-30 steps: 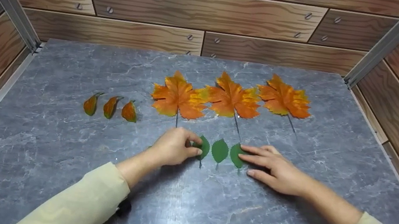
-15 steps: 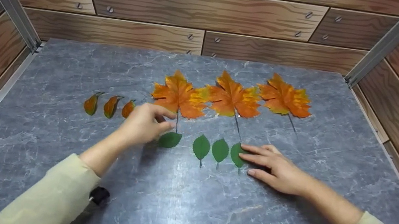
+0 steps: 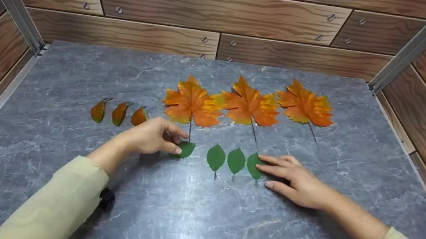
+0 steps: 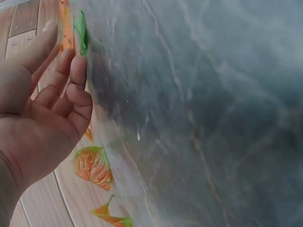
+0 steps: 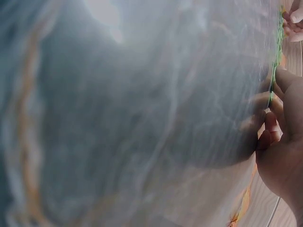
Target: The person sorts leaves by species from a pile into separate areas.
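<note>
In the head view my left hand (image 3: 155,136) is at a green leaf (image 3: 187,150) that lies sideways, its thumb tip overlapping the leaf and its fingers loosely bent. The left wrist view shows thumb and fingers apart, with the green leaf (image 4: 81,33) just past the fingertips. My right hand (image 3: 297,182) rests with fairly straight fingers on the rightmost green leaf (image 3: 254,165) of a row, covering its right side. Beside that one lie a middle green leaf (image 3: 236,161) and a left green leaf (image 3: 215,157), both stem toward me.
Behind the green leaves lie three orange maple leaves, a left one (image 3: 192,102), a middle one (image 3: 250,103) and a right one (image 3: 304,103). Three small curled red-green leaves (image 3: 118,113) lie at the left. Wood-patterned walls (image 3: 219,11) enclose the grey marbled table (image 3: 223,228).
My left hand has left the row's left green leaf and moved left, then lowered to the sideways green leaf, which it previously covered. My right hand stays in place.
</note>
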A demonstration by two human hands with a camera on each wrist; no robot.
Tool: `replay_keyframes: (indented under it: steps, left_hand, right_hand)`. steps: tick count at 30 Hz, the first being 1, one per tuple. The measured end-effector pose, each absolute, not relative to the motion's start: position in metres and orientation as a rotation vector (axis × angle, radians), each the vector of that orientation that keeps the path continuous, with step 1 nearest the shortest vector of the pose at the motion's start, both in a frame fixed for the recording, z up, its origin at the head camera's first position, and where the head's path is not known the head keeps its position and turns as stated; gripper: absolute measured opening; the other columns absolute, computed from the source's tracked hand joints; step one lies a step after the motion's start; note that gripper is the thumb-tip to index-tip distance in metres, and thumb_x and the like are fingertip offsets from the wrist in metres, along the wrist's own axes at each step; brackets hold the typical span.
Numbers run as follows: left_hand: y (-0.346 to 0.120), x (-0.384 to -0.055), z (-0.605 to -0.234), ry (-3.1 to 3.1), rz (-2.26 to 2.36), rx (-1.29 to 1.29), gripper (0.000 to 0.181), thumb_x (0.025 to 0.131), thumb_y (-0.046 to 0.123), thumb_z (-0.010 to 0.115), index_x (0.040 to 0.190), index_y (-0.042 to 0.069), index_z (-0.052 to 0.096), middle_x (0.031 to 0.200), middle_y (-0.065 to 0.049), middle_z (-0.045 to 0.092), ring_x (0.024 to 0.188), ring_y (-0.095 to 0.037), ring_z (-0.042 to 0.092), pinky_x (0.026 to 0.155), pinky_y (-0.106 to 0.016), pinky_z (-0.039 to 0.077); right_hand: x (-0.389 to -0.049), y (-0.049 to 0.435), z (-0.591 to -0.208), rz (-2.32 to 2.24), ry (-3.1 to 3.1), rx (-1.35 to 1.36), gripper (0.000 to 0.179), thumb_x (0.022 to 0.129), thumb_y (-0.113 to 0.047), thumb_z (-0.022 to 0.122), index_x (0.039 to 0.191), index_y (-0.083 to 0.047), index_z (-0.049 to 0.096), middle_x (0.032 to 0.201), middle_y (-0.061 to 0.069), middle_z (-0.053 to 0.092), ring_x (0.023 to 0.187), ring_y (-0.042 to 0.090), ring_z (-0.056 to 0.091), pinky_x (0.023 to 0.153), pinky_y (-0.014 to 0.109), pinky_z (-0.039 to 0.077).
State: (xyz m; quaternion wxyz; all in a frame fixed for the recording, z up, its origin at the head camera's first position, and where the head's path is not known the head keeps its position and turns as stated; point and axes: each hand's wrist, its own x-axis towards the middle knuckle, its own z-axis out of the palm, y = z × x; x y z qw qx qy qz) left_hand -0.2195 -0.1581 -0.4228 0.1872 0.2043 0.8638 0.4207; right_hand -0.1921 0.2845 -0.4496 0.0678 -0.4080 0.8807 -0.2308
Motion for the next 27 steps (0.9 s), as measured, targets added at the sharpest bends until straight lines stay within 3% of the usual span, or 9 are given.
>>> replay_keyframes:
  steps: [9,27]
  left_hand:
    - [-0.1564,-0.227,-0.4288,2.491,1.1,0.631,0.037,0.093,0.011,0.084,0.129,0.005,0.077,0.092,-0.003,0.072,0.084,-0.015,0.062,0.081,-0.034,0.052]
    - [-0.1516,-0.2262,-0.4276,2.516,1.044,0.658,0.031,0.089,0.006,0.085,0.12,0.006,0.081,0.087,-0.002,0.068,0.081,-0.016,0.057,0.077,-0.033,0.05]
  right_hand:
    - [-0.191,0.2837,-0.4472,-0.702,2.645,-1.222,0.047,0.107,-0.03,0.067,0.153,-0.022,0.061,0.164,-0.001,0.046,0.137,0.022,0.046,0.108,0.057,0.044]
    - [-0.1917,0.2844,-0.4488,-0.694,2.65,-1.217,0.047,0.107,-0.031,0.067,0.153,-0.023,0.061,0.165,-0.002,0.046,0.137,0.022,0.047,0.109,0.057,0.044]
